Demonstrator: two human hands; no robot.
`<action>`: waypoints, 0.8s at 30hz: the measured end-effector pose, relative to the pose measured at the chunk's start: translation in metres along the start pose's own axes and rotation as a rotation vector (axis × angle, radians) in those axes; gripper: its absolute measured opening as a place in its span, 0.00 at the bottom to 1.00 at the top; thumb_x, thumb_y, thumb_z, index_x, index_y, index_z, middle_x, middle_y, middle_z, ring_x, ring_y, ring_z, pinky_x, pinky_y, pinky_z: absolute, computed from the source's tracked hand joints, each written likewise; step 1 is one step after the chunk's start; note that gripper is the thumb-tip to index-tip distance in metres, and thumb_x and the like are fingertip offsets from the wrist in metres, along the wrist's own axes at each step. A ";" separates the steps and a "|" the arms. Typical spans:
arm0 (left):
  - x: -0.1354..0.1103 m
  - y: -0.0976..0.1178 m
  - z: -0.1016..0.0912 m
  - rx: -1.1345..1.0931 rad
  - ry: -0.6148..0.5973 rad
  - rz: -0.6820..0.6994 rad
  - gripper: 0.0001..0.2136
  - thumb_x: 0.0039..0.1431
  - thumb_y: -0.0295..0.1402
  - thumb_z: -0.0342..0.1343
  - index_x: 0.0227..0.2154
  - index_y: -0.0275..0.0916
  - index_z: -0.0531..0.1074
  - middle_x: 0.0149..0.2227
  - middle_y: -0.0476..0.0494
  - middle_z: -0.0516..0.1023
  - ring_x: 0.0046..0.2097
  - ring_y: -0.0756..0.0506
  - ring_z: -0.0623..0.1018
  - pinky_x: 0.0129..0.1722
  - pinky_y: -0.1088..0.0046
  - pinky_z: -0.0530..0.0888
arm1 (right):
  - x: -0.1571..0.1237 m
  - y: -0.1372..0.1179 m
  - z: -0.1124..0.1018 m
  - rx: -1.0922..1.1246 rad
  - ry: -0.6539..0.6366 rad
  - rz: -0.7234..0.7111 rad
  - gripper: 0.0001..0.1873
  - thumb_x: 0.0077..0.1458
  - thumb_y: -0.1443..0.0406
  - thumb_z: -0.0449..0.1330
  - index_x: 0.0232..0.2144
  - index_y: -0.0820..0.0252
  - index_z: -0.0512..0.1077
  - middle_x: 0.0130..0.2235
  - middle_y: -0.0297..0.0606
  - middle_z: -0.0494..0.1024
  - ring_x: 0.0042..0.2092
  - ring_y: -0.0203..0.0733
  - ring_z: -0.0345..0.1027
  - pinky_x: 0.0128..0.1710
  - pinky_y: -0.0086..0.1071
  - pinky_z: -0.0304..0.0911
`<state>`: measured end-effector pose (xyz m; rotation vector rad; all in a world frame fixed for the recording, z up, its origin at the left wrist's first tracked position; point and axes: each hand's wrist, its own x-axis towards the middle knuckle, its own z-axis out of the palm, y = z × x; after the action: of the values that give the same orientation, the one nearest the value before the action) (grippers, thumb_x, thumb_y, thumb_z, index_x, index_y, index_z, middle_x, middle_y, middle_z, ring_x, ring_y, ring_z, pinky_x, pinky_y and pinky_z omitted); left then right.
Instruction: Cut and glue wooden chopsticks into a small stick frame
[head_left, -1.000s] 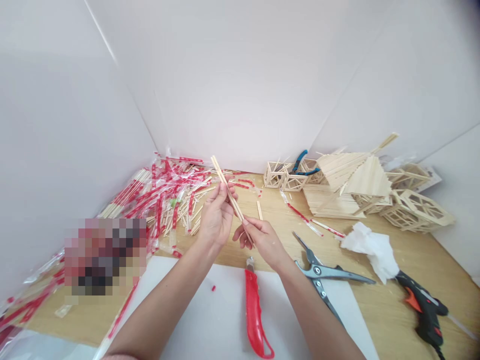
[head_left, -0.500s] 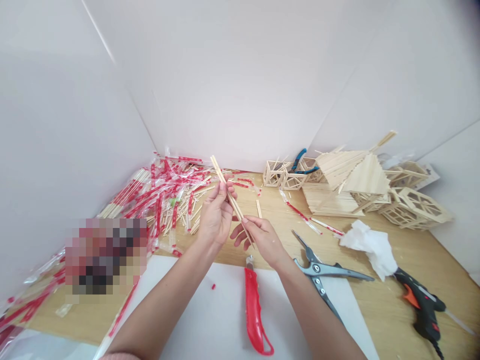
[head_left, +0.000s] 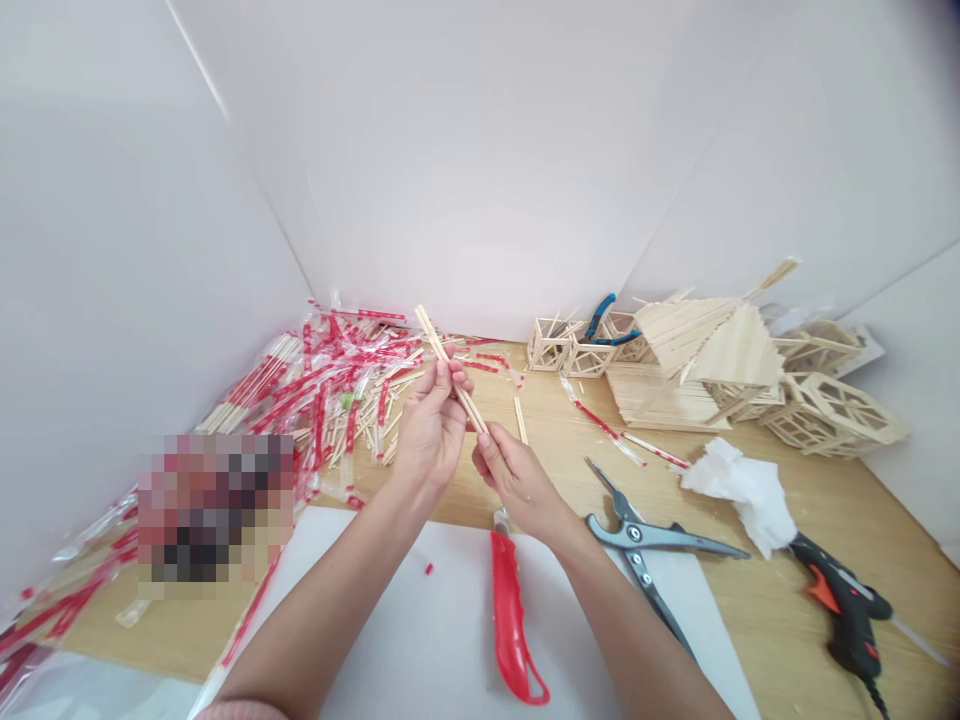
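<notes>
Both of my hands hold a pair of wooden chopsticks slanted above the wooden table. My left hand pinches the sticks near their middle with thumb and fingers. My right hand is closed round their lower end. The upper ends of the sticks point up and to the left, in front of the white wall. A red utility knife lies on a white sheet just below my right hand.
A heap of red-and-clear chopstick wrappers and loose sticks covers the left. Metal shears, a crumpled tissue and a black glue gun lie at right. Stick-built cubes, blue pliers and a stick roof model stand behind.
My right hand has closed its loose fingers round the lower end of the chopsticks and risen slightly toward my left hand. The sticks have barely moved.
</notes>
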<state>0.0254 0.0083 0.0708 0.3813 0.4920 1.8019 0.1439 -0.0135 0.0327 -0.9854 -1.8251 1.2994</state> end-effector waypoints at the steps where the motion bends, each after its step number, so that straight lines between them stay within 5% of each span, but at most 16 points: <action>1: 0.000 0.000 0.000 -0.006 -0.003 -0.006 0.08 0.56 0.21 0.52 0.34 0.36 0.74 0.31 0.49 0.71 0.31 0.57 0.71 0.34 0.83 0.70 | 0.000 0.000 0.000 -0.021 0.006 0.001 0.18 0.62 0.55 0.40 0.40 0.58 0.64 0.23 0.29 0.61 0.24 0.32 0.55 0.25 0.26 0.51; 7: -0.003 -0.002 0.004 -0.048 -0.029 -0.026 0.08 0.58 0.22 0.50 0.33 0.35 0.74 0.31 0.49 0.72 0.32 0.58 0.72 0.37 0.83 0.71 | 0.001 0.003 -0.007 -0.189 0.042 -0.017 0.16 0.62 0.57 0.40 0.29 0.57 0.59 0.23 0.29 0.61 0.25 0.33 0.55 0.27 0.27 0.50; 12: 0.000 -0.005 0.001 -0.005 -0.005 -0.043 0.07 0.58 0.24 0.51 0.34 0.37 0.74 0.32 0.49 0.75 0.35 0.57 0.74 0.42 0.81 0.71 | 0.001 -0.002 -0.014 -0.364 0.069 -0.007 0.16 0.63 0.58 0.38 0.28 0.57 0.57 0.24 0.30 0.64 0.26 0.34 0.59 0.27 0.27 0.49; 17: 0.003 -0.010 -0.001 0.187 -0.055 -0.039 0.08 0.56 0.28 0.54 0.38 0.38 0.73 0.44 0.44 0.75 0.47 0.50 0.74 0.50 0.72 0.69 | 0.001 -0.003 -0.027 -0.670 0.128 -0.042 0.13 0.63 0.62 0.38 0.32 0.57 0.59 0.27 0.33 0.70 0.27 0.36 0.63 0.26 0.28 0.47; 19: 0.002 -0.007 0.000 0.333 -0.016 0.078 0.10 0.55 0.31 0.56 0.41 0.40 0.72 0.48 0.43 0.73 0.52 0.48 0.70 0.51 0.70 0.67 | 0.003 0.001 -0.034 -0.848 0.173 -0.051 0.13 0.63 0.64 0.39 0.33 0.58 0.61 0.29 0.35 0.72 0.28 0.37 0.65 0.25 0.29 0.45; 22: -0.002 0.006 0.000 0.645 0.030 0.432 0.18 0.52 0.34 0.58 0.47 0.44 0.68 0.52 0.43 0.69 0.59 0.46 0.62 0.55 0.70 0.63 | 0.004 0.007 -0.043 -1.068 0.216 -0.071 0.13 0.63 0.64 0.40 0.33 0.59 0.62 0.30 0.38 0.73 0.30 0.37 0.66 0.25 0.31 0.42; 24: -0.005 0.018 0.001 0.942 -0.124 0.560 0.20 0.50 0.36 0.60 0.48 0.45 0.68 0.52 0.42 0.69 0.61 0.44 0.59 0.56 0.66 0.62 | 0.004 0.009 -0.046 -1.143 0.221 -0.103 0.13 0.63 0.65 0.40 0.32 0.59 0.62 0.29 0.38 0.73 0.30 0.37 0.66 0.25 0.31 0.42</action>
<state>0.0125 -0.0003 0.0812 1.3753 1.2301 1.9466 0.1831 0.0123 0.0372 -1.4645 -2.3699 -0.0498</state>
